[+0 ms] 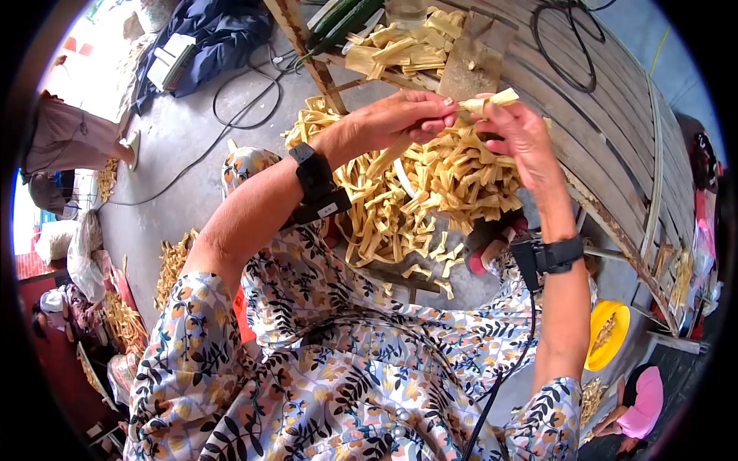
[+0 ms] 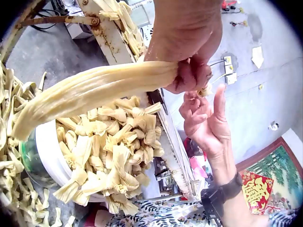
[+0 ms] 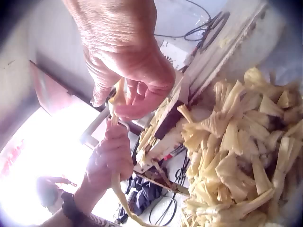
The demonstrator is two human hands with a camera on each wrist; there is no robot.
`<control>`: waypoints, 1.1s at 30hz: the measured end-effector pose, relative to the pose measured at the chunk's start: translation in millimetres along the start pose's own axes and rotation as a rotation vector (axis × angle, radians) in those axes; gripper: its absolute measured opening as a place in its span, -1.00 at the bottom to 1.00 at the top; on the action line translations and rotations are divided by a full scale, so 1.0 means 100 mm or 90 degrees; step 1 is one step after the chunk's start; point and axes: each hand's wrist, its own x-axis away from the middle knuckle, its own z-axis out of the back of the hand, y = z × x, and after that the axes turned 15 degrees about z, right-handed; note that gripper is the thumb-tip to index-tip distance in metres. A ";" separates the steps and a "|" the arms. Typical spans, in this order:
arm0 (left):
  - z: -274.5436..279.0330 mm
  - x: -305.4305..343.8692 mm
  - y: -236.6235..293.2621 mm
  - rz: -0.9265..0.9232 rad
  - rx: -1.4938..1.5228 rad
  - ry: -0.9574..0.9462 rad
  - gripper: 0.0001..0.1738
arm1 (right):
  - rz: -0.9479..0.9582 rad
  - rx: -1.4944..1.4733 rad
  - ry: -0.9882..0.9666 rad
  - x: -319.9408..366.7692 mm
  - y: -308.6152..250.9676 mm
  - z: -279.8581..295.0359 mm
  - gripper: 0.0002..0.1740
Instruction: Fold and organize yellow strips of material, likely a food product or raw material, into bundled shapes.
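A long, flat, pale yellow strip (image 2: 94,87), like tofu skin, hangs from my left hand (image 1: 407,117), whose curled fingers grip it near one end. My right hand (image 1: 523,132) pinches the strip's other end between thumb and fingers, close to the left fingertips. A short folded end (image 1: 503,97) sticks out past the right fingers. In the right wrist view the strip runs from the right hand (image 3: 130,75) down through the left fist (image 3: 111,153). Below both hands, a white bucket (image 2: 49,153) is heaped with knotted strips (image 1: 461,173).
A slatted wooden platform (image 1: 607,131) with a rusty edge stands at the right, holding more strips (image 1: 411,46), a board (image 1: 473,61) and a coiled black cable (image 1: 588,73). Loose strips lie about the bucket. A yellow basin (image 1: 609,336) sits at lower right; another person (image 1: 77,134) is at left.
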 end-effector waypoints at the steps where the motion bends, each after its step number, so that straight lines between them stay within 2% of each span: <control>1: -0.02 -0.01 -0.01 0.004 -0.001 0.000 -0.70 | -0.001 0.003 -0.008 0.00 0.01 -0.08 -0.62; 4: -0.09 -0.02 0.01 0.012 -0.003 -0.001 -0.70 | 0.052 -0.094 -0.042 -0.06 0.12 -0.08 -0.75; 7: -0.08 0.02 0.07 0.018 -0.009 -0.010 -0.70 | 0.077 -0.088 0.023 -0.04 0.09 -0.09 -0.84; 10: -0.04 0.02 0.06 0.027 -0.015 -0.025 -0.73 | 0.042 -0.114 0.010 -0.04 0.08 -0.02 -0.84; 13: -0.03 0.07 0.09 0.031 -0.132 0.023 -0.72 | 0.030 -0.115 -0.011 -0.05 0.10 -0.01 -0.84; 16: -0.19 0.13 0.13 -0.037 -0.286 0.165 -0.71 | 0.014 -0.107 -0.011 -0.09 0.12 0.07 -0.83; 20: -0.06 0.11 0.17 -0.042 -0.357 0.078 -0.71 | 0.011 -0.092 -0.008 -0.12 0.07 0.13 -0.80; 23: -0.03 0.09 0.20 -0.019 -0.165 -0.003 -0.69 | 0.021 -0.116 0.022 -0.15 0.03 0.16 -0.80; 28: 0.08 -0.05 0.27 -0.057 -0.233 0.141 -0.70 | 0.036 -0.101 0.116 -0.22 -0.01 0.17 -0.85; 31: 0.18 -0.04 0.49 -0.051 -0.237 0.102 -0.68 | 0.041 -0.138 0.139 -0.35 0.00 0.21 -0.86; 33: 0.22 -0.10 0.54 -0.055 -0.167 0.081 -0.69 | 0.047 -0.156 0.153 -0.40 -0.05 0.22 -0.86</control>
